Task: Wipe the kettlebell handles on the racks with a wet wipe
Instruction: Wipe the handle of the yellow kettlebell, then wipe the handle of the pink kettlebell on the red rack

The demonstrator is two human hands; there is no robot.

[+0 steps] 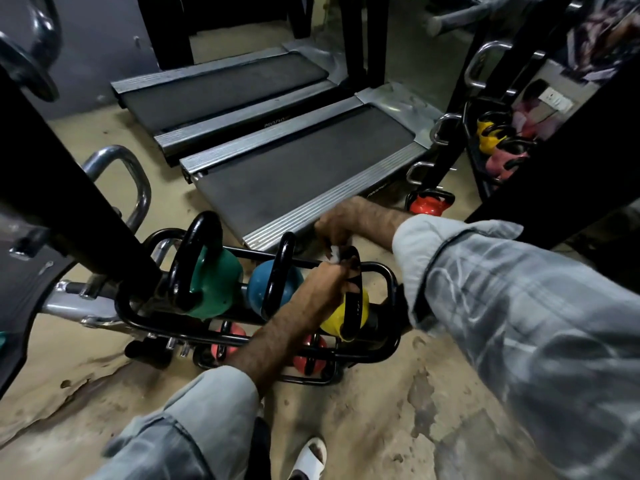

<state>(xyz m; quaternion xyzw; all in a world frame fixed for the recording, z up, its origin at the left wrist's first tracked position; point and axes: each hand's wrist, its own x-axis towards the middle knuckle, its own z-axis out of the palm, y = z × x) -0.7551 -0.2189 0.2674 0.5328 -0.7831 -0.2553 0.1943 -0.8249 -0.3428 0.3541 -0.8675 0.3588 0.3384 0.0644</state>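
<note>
A low black rack (389, 282) holds a green kettlebell (211, 282), a blue kettlebell (258, 285) and a yellow kettlebell (337, 318) on its top tier. Each has a black handle. My left hand (320, 285) grips the near side of the yellow kettlebell's handle (355, 292). My right hand (337, 225) pinches a small white wet wipe (334, 252) against the top of that handle. Two pink-red kettlebells (230, 337) sit on the lower tier, partly hidden by my left forearm.
Two treadmills (294, 161) lie just behind the rack. A red kettlebell (429, 202) stands on the floor to the right. A second rack (485, 178) at the right holds yellow and pink kettlebells. Black machine posts and chrome bars crowd the left.
</note>
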